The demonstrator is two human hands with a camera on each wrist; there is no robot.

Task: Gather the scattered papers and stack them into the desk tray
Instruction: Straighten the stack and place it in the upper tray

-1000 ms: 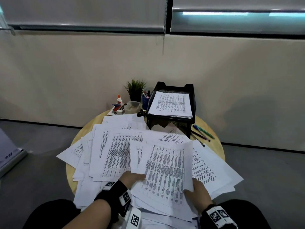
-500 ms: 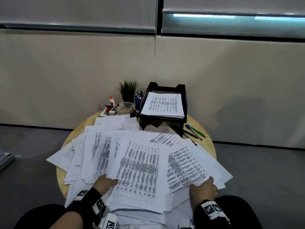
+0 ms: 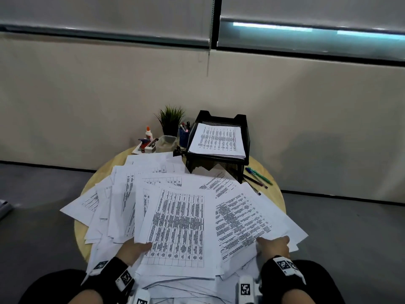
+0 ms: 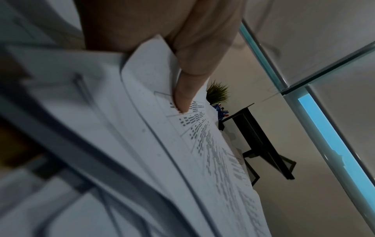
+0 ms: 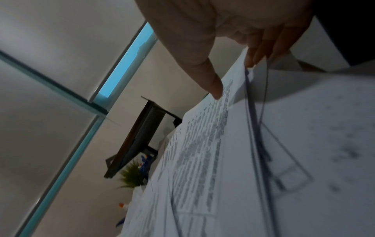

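My left hand (image 3: 133,251), low and left of centre in the head view, pinches the near edge of a printed sheet (image 3: 175,227), thumb on top. To its right, my right hand (image 3: 274,246) pinches the near corner of a second sheet (image 3: 241,220), which fans off toward the right. The scattered papers (image 3: 122,194) cover the round table (image 3: 274,189). The desk tray (image 3: 245,137) sits up-frame, right of centre, nearer my right hand, its long axis running away from me, as my left sheet's does.

Black wrist straps (image 3: 282,269) bearing square coded tags, apparently dark trousers (image 3: 50,286)
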